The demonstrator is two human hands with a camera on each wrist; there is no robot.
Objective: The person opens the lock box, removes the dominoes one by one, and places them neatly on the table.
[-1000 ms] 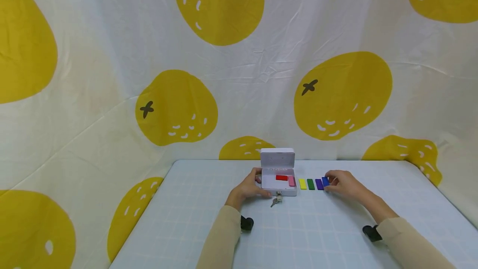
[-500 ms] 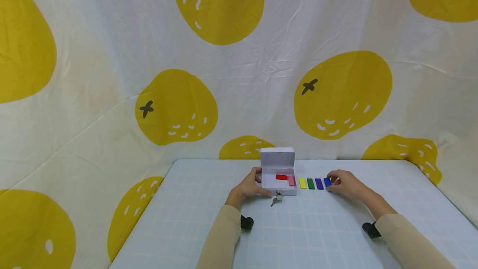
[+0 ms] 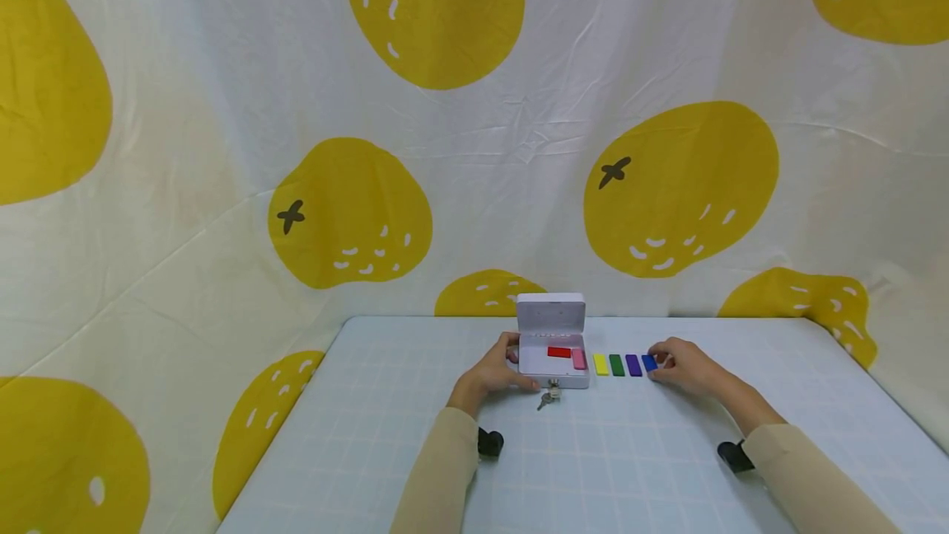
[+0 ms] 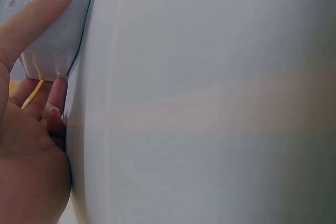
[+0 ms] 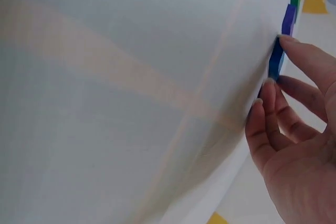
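Observation:
A small white metal cash box [image 3: 571,383] stands on the table with its lid [image 3: 551,318] raised. Inside lie a red block [image 3: 559,353] and a pink block [image 3: 578,359]. My left hand [image 3: 491,369] grips the box's left side, thumb along the front wall and the other fingers at the side. To the right of the box runs a row: a yellow block [image 3: 600,365], a green block [image 3: 617,365], a purple block [image 3: 633,365] and a blue block [image 3: 648,363]. My right hand [image 3: 689,365] pinches the blue block between thumb and fingers, low at the tabletop.
A keyring with keys [image 3: 546,400] hangs from the lock on the box's front. The table [image 3: 578,468] wears a pale checked cloth. Behind it hangs a white curtain [image 3: 504,188] printed with big yellow fruits.
The blue block has shifted slightly right, away from the purple one, and now lies in line with the row. My right hand moved with it; the left hand stayed on the cash box.

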